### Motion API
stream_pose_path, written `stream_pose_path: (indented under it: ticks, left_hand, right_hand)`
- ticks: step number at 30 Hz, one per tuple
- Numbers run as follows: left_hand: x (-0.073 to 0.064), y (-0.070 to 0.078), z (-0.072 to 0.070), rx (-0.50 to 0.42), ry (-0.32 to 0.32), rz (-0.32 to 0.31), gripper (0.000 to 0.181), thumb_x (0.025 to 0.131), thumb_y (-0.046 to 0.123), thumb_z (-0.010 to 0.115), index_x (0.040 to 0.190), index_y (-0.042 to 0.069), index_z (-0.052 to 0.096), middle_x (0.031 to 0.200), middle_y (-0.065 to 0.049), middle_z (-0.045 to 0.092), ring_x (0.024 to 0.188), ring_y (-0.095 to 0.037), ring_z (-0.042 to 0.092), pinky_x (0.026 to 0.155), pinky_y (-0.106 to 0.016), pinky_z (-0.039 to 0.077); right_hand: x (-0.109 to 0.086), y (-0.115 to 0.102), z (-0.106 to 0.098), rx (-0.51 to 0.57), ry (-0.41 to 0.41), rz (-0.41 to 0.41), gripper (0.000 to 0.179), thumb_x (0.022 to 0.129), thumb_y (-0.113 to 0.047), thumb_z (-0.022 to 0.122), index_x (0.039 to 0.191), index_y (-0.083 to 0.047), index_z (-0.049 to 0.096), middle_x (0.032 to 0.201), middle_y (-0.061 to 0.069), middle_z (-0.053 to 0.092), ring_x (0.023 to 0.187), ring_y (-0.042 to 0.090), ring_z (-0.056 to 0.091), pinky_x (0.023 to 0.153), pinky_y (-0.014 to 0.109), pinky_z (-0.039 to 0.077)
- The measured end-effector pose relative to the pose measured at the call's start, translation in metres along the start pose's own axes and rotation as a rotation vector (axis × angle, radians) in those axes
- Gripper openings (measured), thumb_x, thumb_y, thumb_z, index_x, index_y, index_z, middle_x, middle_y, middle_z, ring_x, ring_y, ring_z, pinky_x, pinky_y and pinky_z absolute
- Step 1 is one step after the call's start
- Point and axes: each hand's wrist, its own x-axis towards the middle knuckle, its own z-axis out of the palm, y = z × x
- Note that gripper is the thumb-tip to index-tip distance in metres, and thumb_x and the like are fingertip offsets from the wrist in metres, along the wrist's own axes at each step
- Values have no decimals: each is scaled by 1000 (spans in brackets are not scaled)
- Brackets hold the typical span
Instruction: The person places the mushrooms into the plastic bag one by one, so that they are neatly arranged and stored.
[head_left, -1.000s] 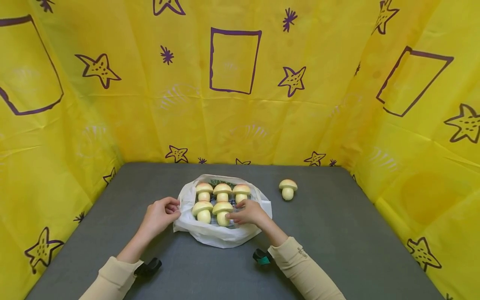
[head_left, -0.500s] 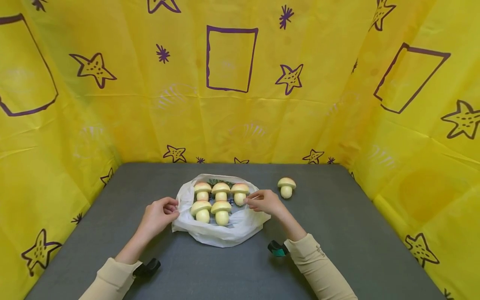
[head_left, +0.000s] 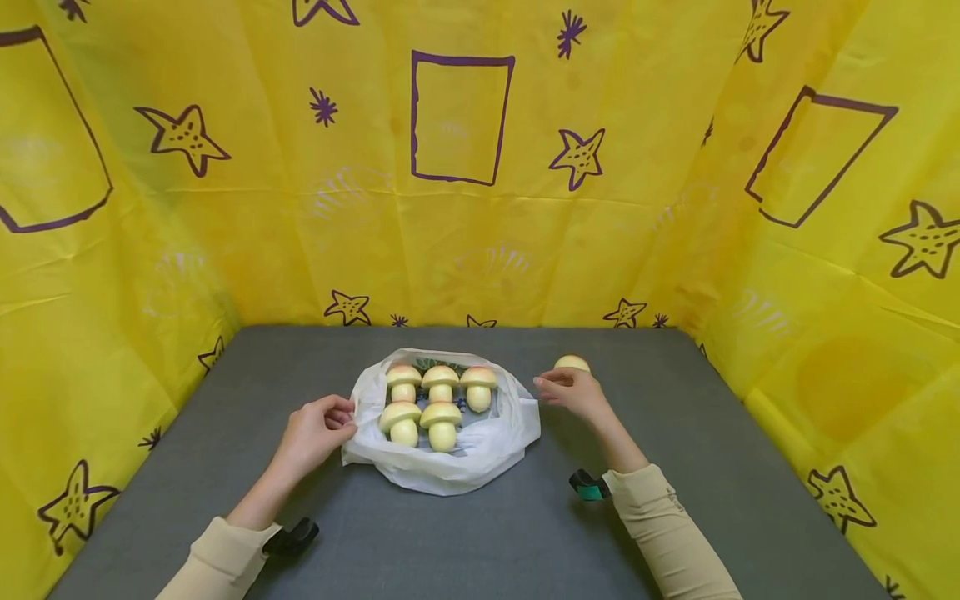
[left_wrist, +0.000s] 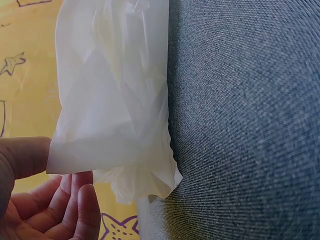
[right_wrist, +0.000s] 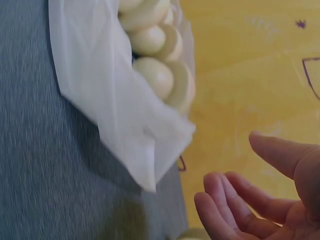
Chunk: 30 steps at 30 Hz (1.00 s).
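A white plastic bag (head_left: 450,477) lies mouth-up on the grey table, its rim spread wide. Inside it sit several cream mushrooms (head_left: 442,427) with pinkish cap tops, three in the back row and two in the front row. My left hand (head_left: 318,429) pinches the bag's left rim; in the left wrist view the thumb (left_wrist: 27,156) meets the white film (left_wrist: 110,115). Holding nothing, my right hand (head_left: 576,393) hovers right of the bag, fingers apart in the right wrist view. Behind it is a loose mushroom (head_left: 572,362), its stem hidden by the hand.
A grey cloth-covered table (head_left: 450,542) carries everything. Yellow curtains (head_left: 465,250) with purple drawings enclose its back and sides. Black wrist straps (head_left: 291,540) sit at both sleeves.
My right hand has left the front-row mushroom in the bag and moved right, past the bag's rim, to the loose mushroom. The left hand stays at the bag's left rim.
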Motion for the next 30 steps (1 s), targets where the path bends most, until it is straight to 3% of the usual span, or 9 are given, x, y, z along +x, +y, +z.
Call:
stream_pose_path:
  ticks: [12, 19, 26, 30]
  left_hand:
    - [1, -2, 1, 5, 15, 8, 22, 77, 8, 72, 97, 1, 66, 81, -7, 66, 71, -13, 60, 62, -19, 48]
    - [2, -2, 2, 6, 11, 14, 23, 77, 8, 71, 98, 2, 66, 82, -7, 66, 71, -14, 60, 62, -19, 48]
    - [2, -3, 2, 6, 10, 14, 23, 77, 8, 71, 98, 1, 66, 82, -6, 66, 72, -14, 60, 62, -19, 48]
    - [2, -2, 2, 7, 7, 11, 23, 77, 8, 71, 98, 1, 66, 82, -6, 66, 71, -14, 60, 62, -20, 48]
  right_hand:
    - [2, 14, -31, -5, 117, 48, 42, 85, -24, 70, 114, 5, 63, 108, 23, 67, 93, 29, 67, 76, 33, 56]
    - [0, 20, -45, -10, 113, 77, 46, 88, -23, 67, 121, 8, 58, 119, 28, 61, 99, 33, 66, 84, 42, 53]
    - [3, 32, -51, -11, 141, 121, 48, 86, -25, 68, 120, 8, 58, 119, 26, 62, 103, 35, 64, 84, 40, 53]
    - [1, 35, -56, -5, 136, 104, 49, 84, -29, 71, 114, 8, 61, 112, 25, 65, 95, 31, 67, 77, 37, 55]
